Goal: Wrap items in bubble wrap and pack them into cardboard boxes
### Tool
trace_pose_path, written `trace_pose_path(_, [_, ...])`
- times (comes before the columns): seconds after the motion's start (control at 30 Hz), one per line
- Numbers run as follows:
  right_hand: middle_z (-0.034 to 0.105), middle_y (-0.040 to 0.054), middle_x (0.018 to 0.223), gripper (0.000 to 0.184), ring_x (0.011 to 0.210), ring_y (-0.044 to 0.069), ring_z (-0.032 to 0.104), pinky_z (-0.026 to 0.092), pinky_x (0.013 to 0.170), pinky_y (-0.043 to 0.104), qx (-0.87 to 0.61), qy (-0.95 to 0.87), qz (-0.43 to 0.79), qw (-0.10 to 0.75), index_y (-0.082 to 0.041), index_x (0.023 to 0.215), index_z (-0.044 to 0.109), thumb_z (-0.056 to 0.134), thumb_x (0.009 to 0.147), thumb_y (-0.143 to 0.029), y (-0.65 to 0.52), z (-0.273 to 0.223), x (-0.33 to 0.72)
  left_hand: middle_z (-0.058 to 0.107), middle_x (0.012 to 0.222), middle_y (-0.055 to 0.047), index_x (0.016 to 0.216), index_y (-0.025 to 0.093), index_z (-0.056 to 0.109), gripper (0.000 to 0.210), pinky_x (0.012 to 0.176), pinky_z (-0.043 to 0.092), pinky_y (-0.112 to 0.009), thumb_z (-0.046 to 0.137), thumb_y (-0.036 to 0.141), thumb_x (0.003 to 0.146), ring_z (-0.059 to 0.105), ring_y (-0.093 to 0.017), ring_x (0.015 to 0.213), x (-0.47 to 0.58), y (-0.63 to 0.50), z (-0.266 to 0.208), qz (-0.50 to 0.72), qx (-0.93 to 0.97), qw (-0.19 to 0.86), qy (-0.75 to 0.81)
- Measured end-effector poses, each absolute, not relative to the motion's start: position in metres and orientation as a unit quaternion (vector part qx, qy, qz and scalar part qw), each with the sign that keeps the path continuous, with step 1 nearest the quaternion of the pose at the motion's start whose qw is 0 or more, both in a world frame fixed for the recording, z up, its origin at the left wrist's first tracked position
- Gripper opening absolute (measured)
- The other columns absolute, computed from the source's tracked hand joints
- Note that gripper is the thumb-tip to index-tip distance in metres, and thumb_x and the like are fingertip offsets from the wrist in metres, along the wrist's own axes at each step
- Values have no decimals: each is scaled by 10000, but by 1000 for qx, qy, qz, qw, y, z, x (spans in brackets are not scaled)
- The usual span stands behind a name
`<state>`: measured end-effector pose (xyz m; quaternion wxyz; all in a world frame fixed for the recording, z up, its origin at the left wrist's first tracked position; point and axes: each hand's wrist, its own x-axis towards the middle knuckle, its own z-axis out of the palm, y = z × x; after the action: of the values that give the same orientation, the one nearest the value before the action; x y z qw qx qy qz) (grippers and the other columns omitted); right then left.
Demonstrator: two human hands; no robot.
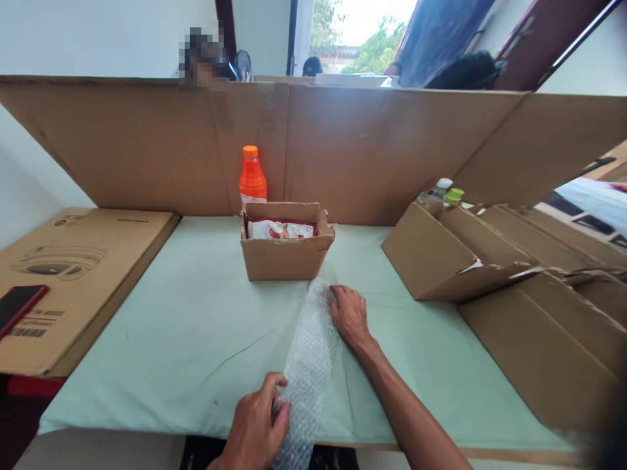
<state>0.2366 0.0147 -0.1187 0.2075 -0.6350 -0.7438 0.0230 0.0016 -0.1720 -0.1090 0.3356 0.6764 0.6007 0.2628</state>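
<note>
A long strip of bubble wrap (309, 365) runs away from me over the cloth-covered table and hangs past its front edge. My left hand (259, 418) is closed on the strip's left edge close to me, thumb and forefinger pinching it. At the far end, my right hand (349, 313) has its fingers curled onto the right edge of the wrap. Just beyond that end stands a small open cardboard box (285, 258), with a white and red packet (279, 230) inside. An orange bottle (253, 176) is upright behind the box, its base hidden.
A flat carton (98, 261) lies at the left with a phone (22, 305) on it. To the right, open cardboard boxes (533, 339) hold bottles with a white cap (445, 183) and a green cap (454, 194). A tall cardboard panel (367, 143) closes off the back; a person sits beyond.
</note>
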Motion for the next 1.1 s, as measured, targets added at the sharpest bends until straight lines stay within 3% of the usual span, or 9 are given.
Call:
trace_pose_path(0.1, [711, 104, 1033, 292, 995, 282, 580, 402, 897, 429, -592, -776, 22, 216, -200, 1109, 670, 487, 897, -116, 5, -110, 212, 647, 667, 11, 1405, 203, 521, 535, 616, 469, -239, 506, 247, 873, 602, -146, 590, -10, -185, -117, 318, 656, 388, 564])
trace_pose_path(0.27, [692, 106, 1110, 287, 1085, 269, 550, 371, 964, 429, -495, -825, -33, 271, -203, 1178, 669, 488, 958, -170, 9, -98, 180, 758, 955, -93, 1070, 206, 759, 355, 815, 522, -310, 562, 371, 825, 666, -220, 852, -22, -189, -123, 317, 591, 495, 553])
trace_pose_path(0.4, [631, 155, 1276, 376, 1168, 303, 536, 401, 965, 449, -482, -852, -15, 204, -187, 1281, 628, 571, 910, -201, 25, -98, 174, 649, 700, -24, 1052, 128, 726, 445, 636, 451, -293, 618, 438, 752, 530, -158, 622, -25, -186, -120, 282, 437, 610, 598])
trace_pose_path(0.53, [609, 109, 1360, 373, 1222, 270, 555, 450, 977, 431, -416, -895, 90, 130, -215, 1253, 649, 526, 908, -142, 28, -103, 177, 647, 753, -16, 1162, 142, 686, 521, 726, 450, -288, 674, 307, 668, 576, -154, 722, -30, -186, -100, 384, 225, 755, 482])
trace_pose_path(0.6, [594, 108, 1388, 397, 1280, 269, 531, 442, 1023, 453, -408, -893, 130, 137, -214, 1250, 652, 519, 889, -114, 20, -105, 185, 695, 865, -47, 1161, 143, 684, 590, 777, 460, -285, 681, 204, 575, 621, -165, 810, -32, -182, -87, 406, 159, 800, 411])
trace_pose_path(0.73, [591, 98, 1391, 477, 1299, 252, 529, 431, 1068, 490, -405, -865, 228, 190, -242, 1329, 588, 528, 872, -120, -17, -100, 221, 740, 978, -85, 1113, 134, 667, 565, 748, 483, -267, 764, 205, 561, 669, -158, 810, -31, -163, -77, 389, 163, 783, 456])
trace_pose_path(0.87, [662, 91, 1275, 431, 1171, 243, 615, 499, 1002, 467, -426, -826, 307, 205, -249, 1328, 578, 606, 898, -247, -70, -88, 251, 738, 740, -71, 901, 123, 645, 520, 580, 492, -268, 762, 557, 641, 673, -162, 616, -28, -141, -80, 323, 228, 729, 558])
trace_pose_path(0.97, [672, 89, 1248, 442, 1139, 249, 629, 517, 971, 459, -447, -807, 295, 249, -256, 1329, 570, 641, 894, -297, -100, -85, 247, 719, 636, -62, 805, 147, 593, 621, 501, 474, -264, 697, 726, 605, 667, -171, 525, -29, -131, -78, 246, 266, 724, 587])
trace_pose_path(1.1, [694, 86, 1131, 341, 1067, 244, 640, 519, 912, 433, -489, -762, 172, 388, -248, 1254, 591, 602, 916, -202, -126, -85, 220, 704, 586, -39, 769, 173, 538, 611, 453, 447, -243, 683, 740, 591, 650, -158, 472, -32, -124, -75, 189, 280, 715, 613])
